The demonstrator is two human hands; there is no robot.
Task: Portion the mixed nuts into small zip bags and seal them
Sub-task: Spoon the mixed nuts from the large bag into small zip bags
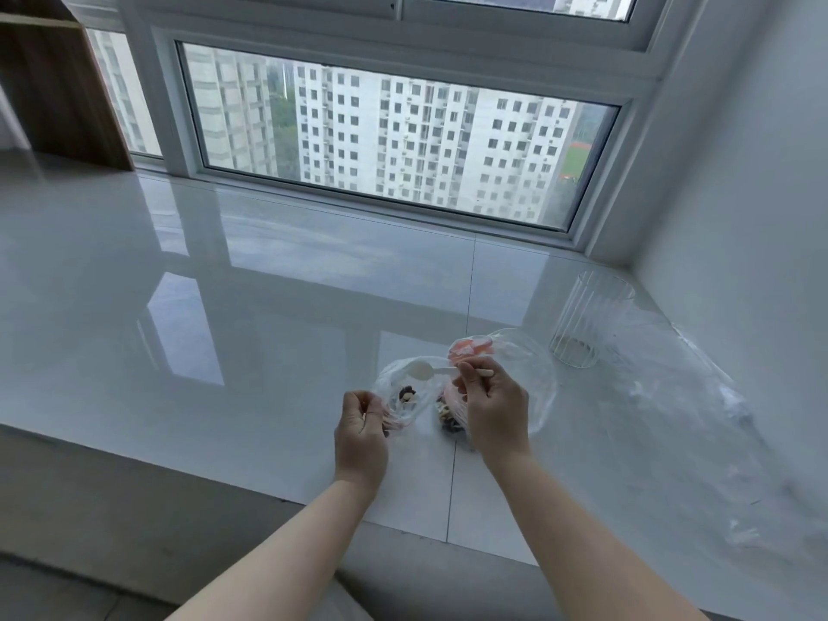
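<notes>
the left hand [360, 425] pinches the near edge of a small zip bag [401, 392], fingers curled round the plastic, holding it up just above the white bench [224, 307]. a few dark and pale nuts [407, 395] lie in the bag. the right hand [490, 403] grips the handle of a white spoon [423, 369], whose bowl sits over the bag's mouth; whether the bowl carries anything cannot be told. under the right hand lies a larger clear bag [533, 383] with more mixed nuts [448, 419] near its lower left and a pinkish patch [470, 349] at its top. a ribbed glass [587, 320] stands behind it to the right, near the wall. crumpled clear plastic [699, 396] is spread along the bench's right side. a window [394, 141] stands at the back.
</notes>
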